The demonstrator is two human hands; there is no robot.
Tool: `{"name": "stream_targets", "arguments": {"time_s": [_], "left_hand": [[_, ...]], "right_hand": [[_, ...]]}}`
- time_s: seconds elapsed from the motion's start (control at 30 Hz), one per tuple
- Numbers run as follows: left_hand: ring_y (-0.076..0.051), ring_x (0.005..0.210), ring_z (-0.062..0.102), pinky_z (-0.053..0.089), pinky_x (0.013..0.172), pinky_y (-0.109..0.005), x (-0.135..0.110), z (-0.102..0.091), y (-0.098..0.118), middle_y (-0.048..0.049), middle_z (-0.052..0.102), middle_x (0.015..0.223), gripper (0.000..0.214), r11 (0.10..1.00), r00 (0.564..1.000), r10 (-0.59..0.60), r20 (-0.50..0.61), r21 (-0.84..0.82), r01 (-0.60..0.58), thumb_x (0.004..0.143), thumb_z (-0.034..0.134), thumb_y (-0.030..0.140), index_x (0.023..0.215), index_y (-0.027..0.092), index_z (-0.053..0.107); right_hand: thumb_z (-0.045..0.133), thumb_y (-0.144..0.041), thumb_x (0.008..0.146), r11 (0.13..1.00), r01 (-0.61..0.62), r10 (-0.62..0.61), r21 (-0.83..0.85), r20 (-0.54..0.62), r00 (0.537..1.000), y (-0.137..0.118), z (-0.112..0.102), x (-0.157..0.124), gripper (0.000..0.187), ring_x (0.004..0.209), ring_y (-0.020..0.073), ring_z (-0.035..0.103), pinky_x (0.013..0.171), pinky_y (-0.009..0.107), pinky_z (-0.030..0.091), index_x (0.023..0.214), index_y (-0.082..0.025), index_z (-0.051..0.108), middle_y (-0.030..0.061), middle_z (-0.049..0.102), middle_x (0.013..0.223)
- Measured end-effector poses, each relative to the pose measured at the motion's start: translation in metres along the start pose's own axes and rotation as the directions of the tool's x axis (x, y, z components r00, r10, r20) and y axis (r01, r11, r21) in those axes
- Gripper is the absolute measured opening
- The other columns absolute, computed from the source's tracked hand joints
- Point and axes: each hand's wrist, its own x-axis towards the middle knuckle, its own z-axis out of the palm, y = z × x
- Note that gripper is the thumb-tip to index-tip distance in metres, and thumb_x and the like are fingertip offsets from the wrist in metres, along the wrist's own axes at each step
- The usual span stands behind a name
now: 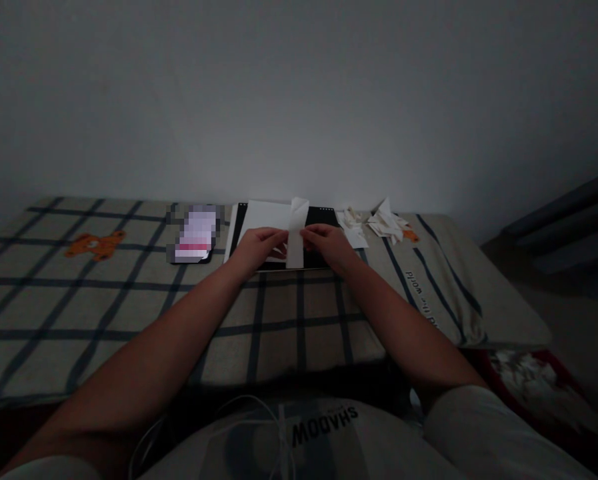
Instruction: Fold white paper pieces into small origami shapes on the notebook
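Note:
A narrow folded strip of white paper (pixel 295 250) stands lengthwise between my two hands, its top end creased to a slanted fold. On its left edge my left hand (pixel 263 245) pinches the paper with thumb and forefinger. My right hand (pixel 327 241) grips the opposite edge with bent fingers. Beneath lies a black notebook or folder (pixel 320 259) with small holes along its far edge. A flat white sheet (pixel 265 215) rests on it, partly covered by my left hand.
A phone (pixel 195 233) with a lit, blurred screen lies to the left on the checked cloth (pixel 143 303). Crumpled and folded paper pieces (pixel 386 221) sit at the right. A grey wall (pixel 299 100) rises behind. A red bin (pixel 553 377) with paper scraps stands low at the right.

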Motion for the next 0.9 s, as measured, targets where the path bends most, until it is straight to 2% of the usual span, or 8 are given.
{"name": "stream_targets", "arguments": {"time_s": [0.27,0.4,0.53,0.7,0.9], "left_hand": [[-0.015,0.076,0.062,0.053,0.067,-0.028,-0.0009,0.0026,0.0008,-0.0065,0.069,0.089,0.035,0.999,0.999,-0.031,0.017,-0.016,0.031,0.072,0.070,0.042,0.094,0.015,0.068],[-0.015,0.080,0.064,0.053,0.070,-0.027,-0.0017,0.0036,0.0015,-0.0064,0.070,0.091,0.032,0.999,0.998,-0.038,0.043,-0.010,0.038,0.073,0.070,0.039,0.095,0.015,0.069],[-0.016,0.079,0.065,0.054,0.073,-0.030,-0.0001,0.0037,-0.0016,-0.0064,0.071,0.090,0.033,0.999,0.998,-0.033,0.048,-0.006,0.033,0.070,0.073,0.035,0.096,0.016,0.067],[-0.016,0.082,0.066,0.054,0.072,-0.029,0.0002,0.0048,-0.0033,-0.0071,0.070,0.100,0.037,1.000,0.998,0.001,0.060,0.009,-0.001,0.070,0.074,0.031,0.103,0.018,0.064],[-0.016,0.078,0.066,0.052,0.068,-0.029,0.0000,0.0041,-0.0017,-0.0060,0.070,0.092,0.042,1.000,0.998,-0.017,0.063,0.019,0.016,0.067,0.076,0.032,0.104,0.017,0.063]], "right_hand": [[0.071,-0.041,0.069,0.999,-0.032,0.032,-0.018,0.016,0.999,-0.0002,0.0023,-0.0016,0.028,0.067,0.0111,0.060,0.066,0.026,0.050,0.084,-0.017,0.069,0.0016,0.067,0.073],[0.072,-0.040,0.069,0.999,-0.034,0.034,-0.007,0.009,0.999,0.0008,0.0023,-0.0017,0.029,0.068,0.0123,0.062,0.069,0.028,0.052,0.087,-0.017,0.071,0.0029,0.069,0.077],[0.071,-0.039,0.069,0.996,-0.020,0.019,-0.091,-0.006,1.000,0.0022,0.0017,-0.0014,0.030,0.073,0.0137,0.064,0.073,0.030,0.052,0.092,-0.019,0.072,0.0040,0.072,0.085],[0.068,-0.040,0.073,0.984,0.038,-0.028,-0.172,0.056,0.998,0.0000,0.0017,-0.0034,0.031,0.078,0.0147,0.065,0.077,0.031,0.051,0.097,-0.020,0.073,0.0045,0.072,0.092],[0.068,-0.040,0.073,0.986,0.024,-0.013,-0.167,0.069,0.998,-0.0049,0.0031,-0.0057,0.031,0.073,0.0135,0.064,0.074,0.030,0.051,0.097,-0.021,0.073,0.0037,0.073,0.087]]}}
